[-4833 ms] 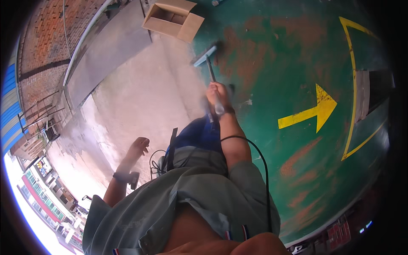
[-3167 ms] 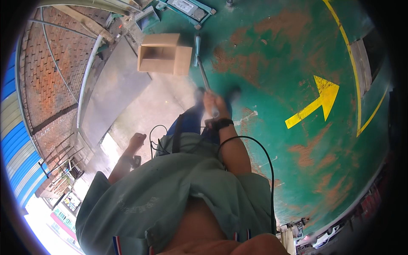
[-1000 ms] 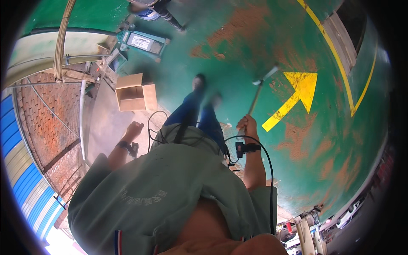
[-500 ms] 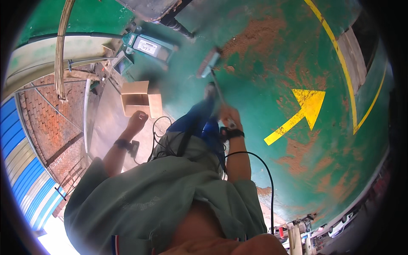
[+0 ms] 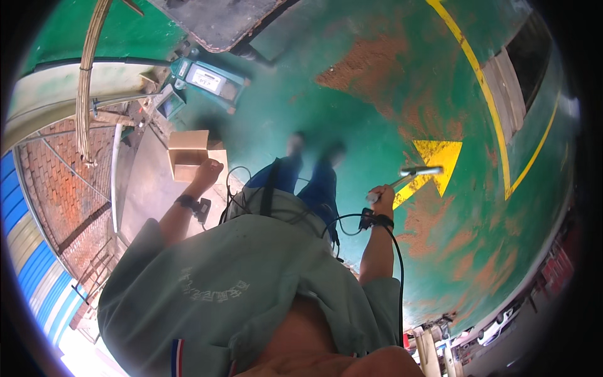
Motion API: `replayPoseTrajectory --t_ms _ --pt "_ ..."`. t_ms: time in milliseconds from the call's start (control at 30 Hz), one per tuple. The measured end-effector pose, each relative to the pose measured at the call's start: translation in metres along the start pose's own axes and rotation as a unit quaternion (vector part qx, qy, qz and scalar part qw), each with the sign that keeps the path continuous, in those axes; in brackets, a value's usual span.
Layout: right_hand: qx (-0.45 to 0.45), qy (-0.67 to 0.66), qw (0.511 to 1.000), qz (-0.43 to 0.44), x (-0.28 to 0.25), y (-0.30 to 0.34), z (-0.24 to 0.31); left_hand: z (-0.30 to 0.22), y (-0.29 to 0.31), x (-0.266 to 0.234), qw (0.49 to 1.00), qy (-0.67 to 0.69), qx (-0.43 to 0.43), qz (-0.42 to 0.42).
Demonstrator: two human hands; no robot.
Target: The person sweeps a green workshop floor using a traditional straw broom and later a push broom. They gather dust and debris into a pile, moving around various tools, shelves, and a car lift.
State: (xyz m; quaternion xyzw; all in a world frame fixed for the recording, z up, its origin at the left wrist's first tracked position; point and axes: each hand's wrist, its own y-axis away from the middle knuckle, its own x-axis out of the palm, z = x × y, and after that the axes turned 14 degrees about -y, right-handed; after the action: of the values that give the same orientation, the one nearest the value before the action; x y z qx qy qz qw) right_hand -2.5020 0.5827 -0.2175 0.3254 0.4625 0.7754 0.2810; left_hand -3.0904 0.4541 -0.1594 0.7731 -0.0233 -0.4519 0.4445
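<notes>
My right hand [image 5: 380, 197] is closed around the handle of a brush [image 5: 421, 171], out to the right of my legs. The narrow pale head of the brush is in front of the yellow arrow [image 5: 442, 162] painted on the green floor. Whether its bristles touch the floor I cannot tell. My left hand [image 5: 208, 172] is curled in a loose fist with nothing seen in it. It overlaps the near edge of an open cardboard box [image 5: 188, 148] in the picture; contact between them is unclear.
Brown loose dirt [image 5: 370, 63] is spread over the floor ahead and right. A teal pallet jack or similar machine [image 5: 210, 81] stands ahead left, near a dark tabletop [image 5: 217, 22]. Black cables [image 5: 399, 264] hang around my waist and right arm. A brick wall [image 5: 59, 182] is far left.
My right hand has swung right, carrying the brush from the floor ahead of my feet to over the arrow. My left hand stays by the box, and both feet now show side by side.
</notes>
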Motion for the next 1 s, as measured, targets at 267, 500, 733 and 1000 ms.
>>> replayPoseTrajectory --t_ms 267,500,733,1000 --pt "0.359 0.091 0.925 0.086 0.135 0.016 -0.043 0.011 0.05 0.033 0.989 0.009 -0.146 -0.026" --pt "0.397 0.216 0.861 0.233 0.226 -0.047 -0.101 -0.045 0.144 0.023 0.974 0.018 -0.194 -0.117" --pt "0.502 0.007 0.859 0.097 0.113 -0.102 0.045 -0.084 0.15 0.069 0.978 -0.071 -0.19 -0.052" --pt "0.261 -0.214 0.94 0.045 -0.074 -0.085 0.197 -0.194 0.049 0.027 0.992 -0.039 -0.001 -0.117"
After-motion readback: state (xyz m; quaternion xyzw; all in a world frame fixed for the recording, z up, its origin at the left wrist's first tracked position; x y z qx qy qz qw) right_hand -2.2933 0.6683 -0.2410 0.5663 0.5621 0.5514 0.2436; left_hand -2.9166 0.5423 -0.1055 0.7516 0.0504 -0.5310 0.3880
